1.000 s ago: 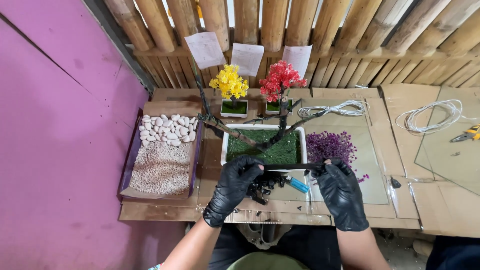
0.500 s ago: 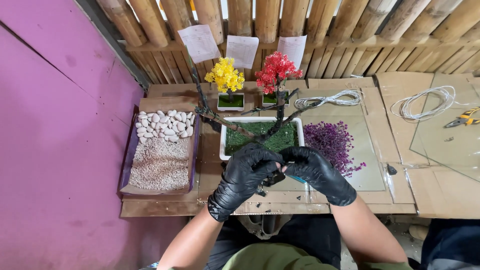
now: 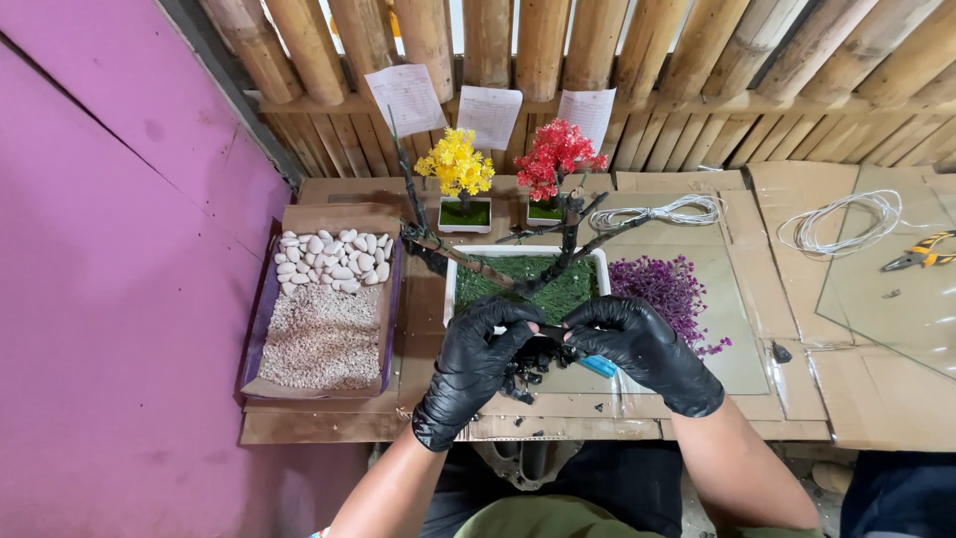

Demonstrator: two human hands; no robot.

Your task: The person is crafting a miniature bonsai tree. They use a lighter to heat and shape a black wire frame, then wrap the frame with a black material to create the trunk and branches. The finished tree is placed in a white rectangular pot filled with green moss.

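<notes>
STEP: I'm wrapping a dark twig at lower centre | left hand pinching twig | right hand gripping twig end, blue-handled tool | NEXT: needs steady twisting over white tray.

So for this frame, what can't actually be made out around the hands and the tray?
Head view, the only one:
- The thin dark piece between the left hand and right hand: mostly covered by the gloved fingers, kind unclear.
- The blue tool: only its tip shows below the right hand.
- The white tray: its near edge is hidden by both hands.
- The paper sheets: print too small.
- The pliers: cut off by the right edge.
</notes>
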